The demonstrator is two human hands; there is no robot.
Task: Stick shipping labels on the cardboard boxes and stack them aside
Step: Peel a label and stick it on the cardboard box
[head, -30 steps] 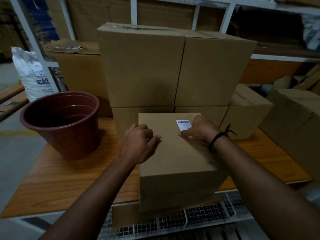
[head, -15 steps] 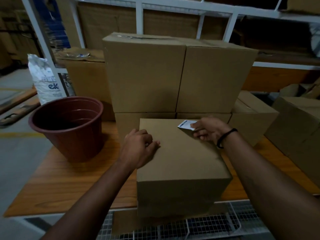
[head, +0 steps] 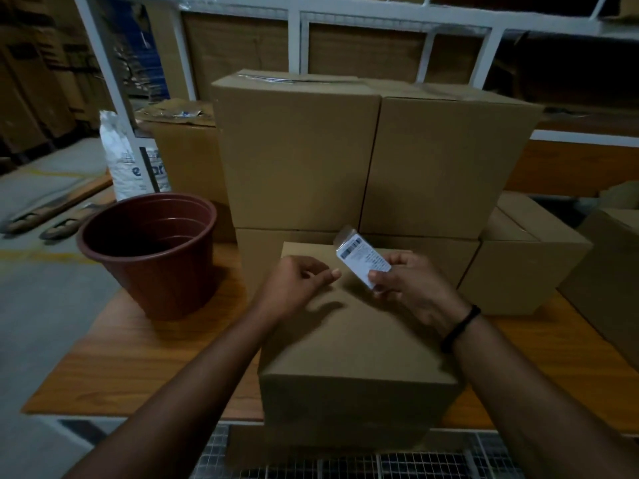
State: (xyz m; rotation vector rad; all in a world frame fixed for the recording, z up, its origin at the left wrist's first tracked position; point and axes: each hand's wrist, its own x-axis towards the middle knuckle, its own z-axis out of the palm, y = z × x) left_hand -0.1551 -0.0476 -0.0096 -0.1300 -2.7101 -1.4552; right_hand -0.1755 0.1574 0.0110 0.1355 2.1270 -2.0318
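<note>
Shipping label (head: 363,262), one, pinched by right hand (head: 411,288) above one box (head: 345,344).

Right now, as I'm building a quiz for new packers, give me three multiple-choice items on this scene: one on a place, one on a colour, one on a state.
1. Where is the pot?
A on the table, left of the near box
B on top of that box
C on the floor

2. What colour is the wristband?
A white
B black
C red

3. How is the label?
A stuck flat on the box
B lying in the pot
C pinched in the right hand, off the box

Answers:
1 A, it stands on the wood beside the box.
2 B, a dark band circles the right wrist.
3 C, it tilts above the box top between thumb and fingers.
</note>
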